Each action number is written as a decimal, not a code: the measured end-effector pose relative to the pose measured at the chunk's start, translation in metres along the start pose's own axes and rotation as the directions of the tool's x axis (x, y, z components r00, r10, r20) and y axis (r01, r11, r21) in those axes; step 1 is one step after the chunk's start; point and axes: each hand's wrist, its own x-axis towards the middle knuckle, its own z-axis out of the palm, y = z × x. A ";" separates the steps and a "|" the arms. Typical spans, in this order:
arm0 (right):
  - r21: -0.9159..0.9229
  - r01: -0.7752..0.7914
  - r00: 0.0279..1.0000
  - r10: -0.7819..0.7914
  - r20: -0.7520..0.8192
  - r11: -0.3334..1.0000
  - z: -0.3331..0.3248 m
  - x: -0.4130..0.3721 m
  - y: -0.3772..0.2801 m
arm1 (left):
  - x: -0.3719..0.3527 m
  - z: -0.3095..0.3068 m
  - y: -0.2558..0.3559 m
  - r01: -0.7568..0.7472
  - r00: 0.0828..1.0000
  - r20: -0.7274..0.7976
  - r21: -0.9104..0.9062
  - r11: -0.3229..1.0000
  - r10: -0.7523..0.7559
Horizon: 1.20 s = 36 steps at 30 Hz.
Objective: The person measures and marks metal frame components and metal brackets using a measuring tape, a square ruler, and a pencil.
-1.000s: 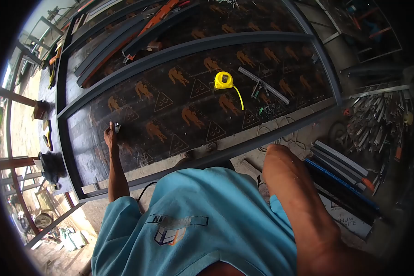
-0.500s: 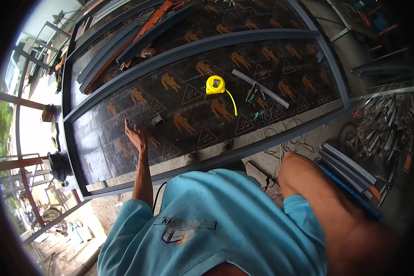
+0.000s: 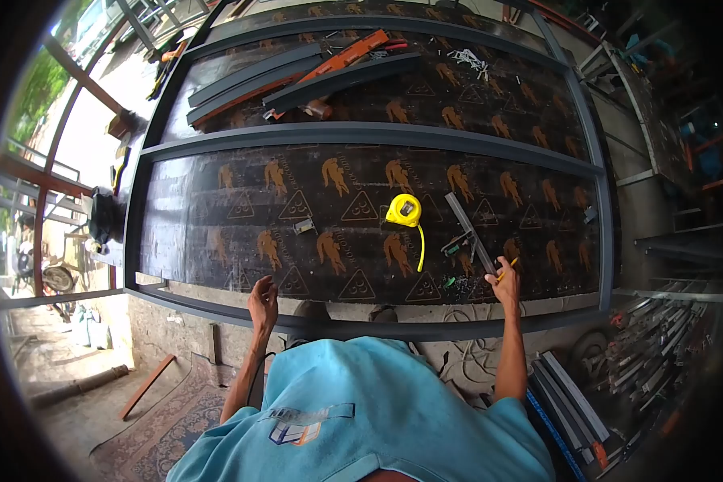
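Observation:
My right hand point(image 3: 506, 286) is closed around a thin yellow pencil point(image 3: 515, 263). Its fingers are right at the near end of a grey metal bar point(image 3: 468, 231) lying on the dark printed board point(image 3: 353, 269). Beside that bar is a small dark green-and-metal tool point(image 3: 455, 244). My left hand point(image 3: 263, 304) hovers over the board's near edge, empty, its fingers loosely bent and apart. A yellow tape measure point(image 3: 407, 210) rests mid-board with a short length of blade pulled out. Between it and the left side sits a small metal bracket point(image 3: 304, 226).
A grey metal frame point(image 3: 361, 134) with crossbars surrounds and spans the board. Grey and orange profiles point(image 3: 341, 58) lie in its far section, near a pile of small white pieces point(image 3: 469, 61). Metal offcuts point(image 3: 647, 345) are heaped at right, and a patterned rug point(image 3: 169, 422) covers floor at left.
My right hand has come up from my side to the bar's end, with the pencil in it. My left hand has drawn back toward me, and the view has shifted.

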 end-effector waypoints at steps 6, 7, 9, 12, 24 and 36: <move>0.415 -0.160 0.982 0.186 -0.023 0.895 -0.005 -0.025 -0.010 | 0.070 -0.040 0.013 -0.138 0.990 -0.015 -0.064 0.988 0.138; 0.449 -0.166 0.972 0.222 -0.073 0.878 -0.003 -0.038 -0.031 | 0.088 -0.047 0.014 -0.134 0.991 -0.020 -0.069 0.989 0.132; 0.420 -0.079 0.954 0.190 -0.230 0.904 0.016 -0.061 -0.074 | 0.123 -0.062 0.021 -0.216 0.963 0.147 -0.093 0.972 0.228; 0.478 0.010 0.919 0.180 -0.351 0.878 0.073 -0.111 -0.184 | 0.180 -0.090 0.045 -0.457 0.826 0.372 -0.002 0.890 0.424; 0.723 0.128 0.990 -0.043 -0.135 0.679 0.388 -0.048 -0.502 | 0.422 -0.102 0.066 -0.940 0.334 0.650 0.175 0.293 0.682; 0.762 0.077 0.996 -0.019 -0.085 0.643 0.402 -0.028 -0.521 | 0.502 -0.068 0.079 -0.970 0.113 0.761 -0.056 0.239 0.639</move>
